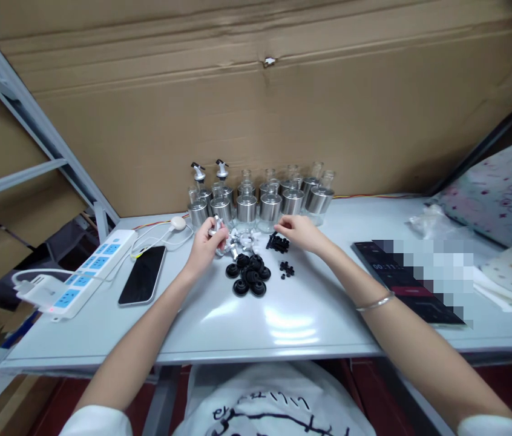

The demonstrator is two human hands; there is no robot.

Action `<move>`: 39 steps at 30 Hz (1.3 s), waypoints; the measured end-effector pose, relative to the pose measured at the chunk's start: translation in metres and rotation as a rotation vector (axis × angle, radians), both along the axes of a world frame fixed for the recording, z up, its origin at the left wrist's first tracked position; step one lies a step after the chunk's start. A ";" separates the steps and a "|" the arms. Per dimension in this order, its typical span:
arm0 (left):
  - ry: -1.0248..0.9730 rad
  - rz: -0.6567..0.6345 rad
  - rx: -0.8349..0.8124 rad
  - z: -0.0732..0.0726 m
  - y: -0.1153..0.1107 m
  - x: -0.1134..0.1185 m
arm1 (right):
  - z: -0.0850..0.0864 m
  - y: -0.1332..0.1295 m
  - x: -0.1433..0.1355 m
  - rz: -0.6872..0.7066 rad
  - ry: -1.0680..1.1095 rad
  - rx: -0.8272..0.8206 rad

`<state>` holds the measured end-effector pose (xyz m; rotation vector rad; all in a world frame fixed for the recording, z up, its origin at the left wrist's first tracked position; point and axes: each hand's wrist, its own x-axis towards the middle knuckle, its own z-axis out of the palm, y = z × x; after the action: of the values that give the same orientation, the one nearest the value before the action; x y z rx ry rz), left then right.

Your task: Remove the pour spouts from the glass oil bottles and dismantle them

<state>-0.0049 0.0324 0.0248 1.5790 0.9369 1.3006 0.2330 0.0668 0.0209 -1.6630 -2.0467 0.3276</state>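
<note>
My left hand (210,238) is closed around a silver pourer spout (216,225), left of a pile of silver spouts (246,240). Above a cluster of small black levers (279,243), my right hand (296,231) pinches one black lever (272,240) between thumb and fingertips. Nearer to me lies a heap of round black stoppers (250,275). Several tiny black caps (287,269) are scattered to its right. Behind the hands stand glass bottles with steel sleeves (247,208) in rows; two at the back left carry silver-and-black pourers (222,169).
A white power strip (90,272) and a dark phone (142,275) lie on the left of the grey table (238,330). To the right are a tablet-like device showing a timer (401,278) and a crumpled plastic bag (433,223). Cardboard (256,115) walls the back.
</note>
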 end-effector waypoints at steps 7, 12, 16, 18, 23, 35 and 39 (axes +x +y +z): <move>-0.026 0.021 -0.002 0.000 0.000 0.001 | -0.010 0.002 0.003 -0.094 -0.258 -0.103; -0.007 0.009 -0.003 0.001 -0.002 0.002 | -0.012 0.003 0.007 -0.074 -0.296 -0.127; -0.014 -0.007 -0.006 0.000 -0.001 0.002 | -0.015 0.004 0.008 -0.060 -0.309 -0.139; -0.016 -0.017 -0.009 -0.001 -0.001 0.003 | -0.015 0.005 0.008 -0.068 -0.313 -0.138; 0.032 0.011 -0.001 -0.003 0.000 0.002 | -0.009 0.005 0.012 -0.063 -0.319 -0.138; 0.046 0.032 -0.024 -0.003 -0.001 0.002 | -0.009 0.000 0.016 0.118 -0.378 -0.118; 0.031 0.015 -0.035 -0.001 -0.001 0.002 | -0.010 0.000 0.015 0.136 -0.390 -0.124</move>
<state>-0.0026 0.0310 0.0240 1.5716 0.9871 1.2664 0.2476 0.0669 0.0112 -1.7755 -2.4776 0.1879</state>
